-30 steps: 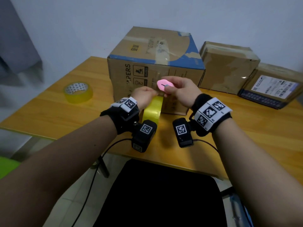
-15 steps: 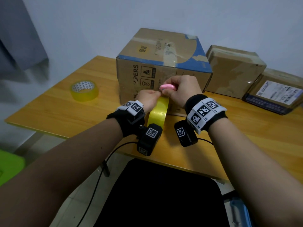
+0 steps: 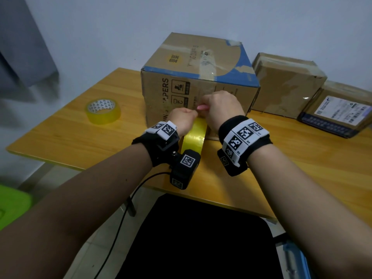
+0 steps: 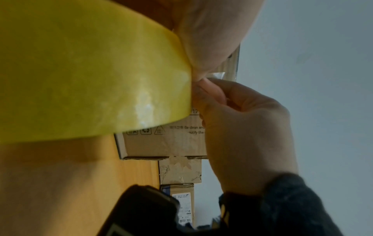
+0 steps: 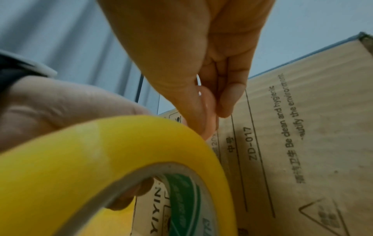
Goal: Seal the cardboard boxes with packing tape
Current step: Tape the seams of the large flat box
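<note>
A large cardboard box [image 3: 201,77] with a blue top edge stands on the wooden table [image 3: 80,133]; a clear tape strip runs over its lid and down its front. My left hand [image 3: 182,121] grips a yellow tape roll [image 3: 194,137] upright in front of the box, with fingers through its core [image 5: 129,196]. My right hand [image 3: 221,107] pinches a small pink cutter [image 3: 203,107] at the top of the roll, against the box front. In the left wrist view the roll [image 4: 80,71] fills the upper left, and the right hand [image 4: 242,127] is at its edge beside a bit of clear tape [image 4: 217,75].
A second yellow tape roll [image 3: 103,110] lies flat on the table's left part. Two smaller taped boxes stand right of the big one: a brown one [image 3: 287,83] and one with a shipping label [image 3: 340,111]. A black chair seat [image 3: 197,238] is below the table's front edge.
The pink cutter has turned from flat-on to edge-on and come down onto the roll's top. Both hands have drawn closer together against the box front. The head view has shifted.
</note>
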